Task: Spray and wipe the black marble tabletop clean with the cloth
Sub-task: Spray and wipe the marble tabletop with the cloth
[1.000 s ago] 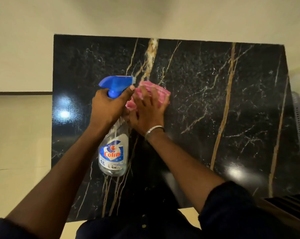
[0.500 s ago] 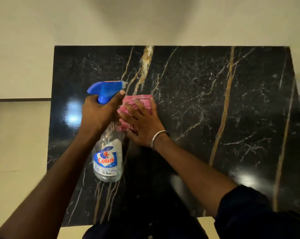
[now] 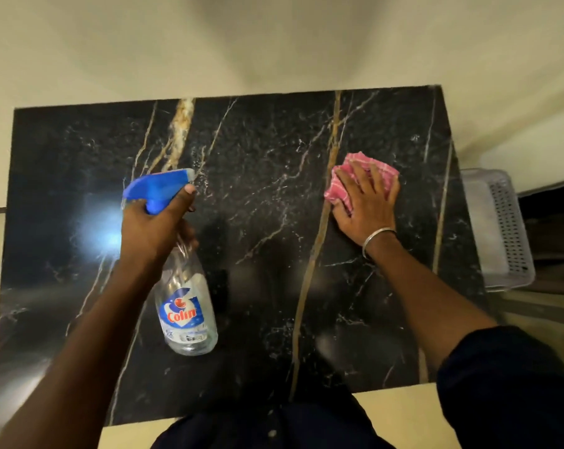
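- Since half a second ago the cloth (image 3: 379, 166) has slid away from the spray bottle (image 3: 185, 306); it was bunched right beside the bottle's blue head, and now lies well to the bottle's right on the black marble surface (image 3: 267, 150), past the broad gold vein (image 3: 319, 241).
- On top of it the right hand (image 3: 366, 205) lies flat; its fingers (image 3: 376, 179) are straight and slightly spread, pressing the cloth down; pink edges show beyond the fingertips and on the side facing the bottle.
- It looks soft, limp and light; on polished stone it should glide easily and may bunch or fold; flat palm pressure over its middle seems the best hold, not a pinch at one corner.
- At the bottle's neck the left hand (image 3: 151, 228) grips with curled fingers; the forefinger lies up against the blue head; the bottle is clear and looks nearly empty, so probably light.
- Fine droplets (image 3: 200, 170) speckle the marble just beyond the bottle's nozzle.
- A grey perforated basket (image 3: 501, 228) sits off the surface's edge, farther right of the bottle than the cloth.
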A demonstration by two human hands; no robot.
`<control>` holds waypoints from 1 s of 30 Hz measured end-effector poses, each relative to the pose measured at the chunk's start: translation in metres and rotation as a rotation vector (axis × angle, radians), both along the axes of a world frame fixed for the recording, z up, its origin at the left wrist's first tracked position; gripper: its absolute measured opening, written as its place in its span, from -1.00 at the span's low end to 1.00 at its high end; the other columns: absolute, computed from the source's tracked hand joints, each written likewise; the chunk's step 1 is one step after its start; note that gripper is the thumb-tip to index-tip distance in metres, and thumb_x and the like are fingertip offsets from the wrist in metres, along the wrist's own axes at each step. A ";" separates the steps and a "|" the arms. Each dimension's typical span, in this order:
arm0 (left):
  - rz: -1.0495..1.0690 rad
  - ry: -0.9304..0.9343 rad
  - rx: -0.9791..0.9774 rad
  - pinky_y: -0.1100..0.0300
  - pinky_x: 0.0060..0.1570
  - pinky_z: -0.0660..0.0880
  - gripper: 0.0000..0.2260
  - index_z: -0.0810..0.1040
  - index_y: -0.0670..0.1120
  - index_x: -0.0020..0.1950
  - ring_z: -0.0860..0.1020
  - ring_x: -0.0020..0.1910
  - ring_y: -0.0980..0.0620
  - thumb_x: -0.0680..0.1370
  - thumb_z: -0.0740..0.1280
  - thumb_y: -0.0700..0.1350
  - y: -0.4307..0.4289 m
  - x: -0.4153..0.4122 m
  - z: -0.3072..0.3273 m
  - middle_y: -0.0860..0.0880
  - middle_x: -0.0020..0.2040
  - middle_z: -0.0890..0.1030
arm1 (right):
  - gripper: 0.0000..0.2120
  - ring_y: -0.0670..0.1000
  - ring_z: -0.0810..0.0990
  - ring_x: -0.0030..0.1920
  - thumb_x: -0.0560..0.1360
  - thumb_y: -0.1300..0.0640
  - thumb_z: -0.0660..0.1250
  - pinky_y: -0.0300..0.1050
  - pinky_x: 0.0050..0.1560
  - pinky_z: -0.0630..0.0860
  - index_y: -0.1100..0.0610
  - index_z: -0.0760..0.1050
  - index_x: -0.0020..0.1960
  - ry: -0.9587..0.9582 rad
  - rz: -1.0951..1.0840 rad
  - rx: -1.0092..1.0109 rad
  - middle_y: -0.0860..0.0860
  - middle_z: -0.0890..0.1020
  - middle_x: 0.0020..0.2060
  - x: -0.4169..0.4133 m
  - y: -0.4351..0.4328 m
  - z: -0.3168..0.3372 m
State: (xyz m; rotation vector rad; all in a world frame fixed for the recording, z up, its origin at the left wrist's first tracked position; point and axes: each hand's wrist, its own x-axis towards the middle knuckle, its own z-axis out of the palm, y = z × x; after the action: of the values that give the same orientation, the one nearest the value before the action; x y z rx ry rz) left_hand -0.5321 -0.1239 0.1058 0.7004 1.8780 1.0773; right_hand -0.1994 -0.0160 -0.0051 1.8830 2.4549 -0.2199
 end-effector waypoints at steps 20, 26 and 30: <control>-0.012 0.092 0.220 0.19 -0.48 0.51 -0.75 0.57 -0.15 -0.02 0.56 -0.50 -0.07 0.55 0.41 0.03 -0.022 0.086 0.052 -0.32 -0.19 0.63 | -0.44 0.14 0.21 0.48 0.53 0.01 0.12 0.29 0.31 0.37 -0.03 0.13 0.53 0.085 0.071 -0.216 -0.02 0.17 0.54 0.019 -0.063 0.058; 0.004 0.087 0.243 0.12 -0.42 0.55 -0.76 0.58 -0.14 -0.02 0.58 -0.50 -0.02 0.55 0.41 0.04 -0.044 0.096 0.064 -0.22 -0.28 0.63 | -0.20 0.21 0.19 0.46 0.47 -0.10 0.35 0.31 0.37 0.26 -0.02 0.02 0.57 0.069 -0.003 -0.401 0.10 0.21 0.49 0.025 -0.047 0.061; -0.017 0.065 0.263 0.18 -0.45 0.54 -0.80 0.57 -0.14 -0.02 0.58 -0.49 -0.02 0.56 0.40 0.00 -0.056 0.092 0.071 -0.24 -0.27 0.63 | -0.41 0.20 0.48 0.29 0.42 -0.01 0.45 0.13 0.29 0.44 0.10 0.36 0.38 0.255 -0.290 -0.378 0.15 0.51 0.29 0.010 -0.054 0.060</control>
State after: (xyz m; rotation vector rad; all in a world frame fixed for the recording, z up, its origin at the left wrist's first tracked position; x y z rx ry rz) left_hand -0.4403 -0.1795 0.1771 0.9089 1.7983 1.3195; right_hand -0.1898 -0.0700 0.0545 2.1228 2.0595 -0.9146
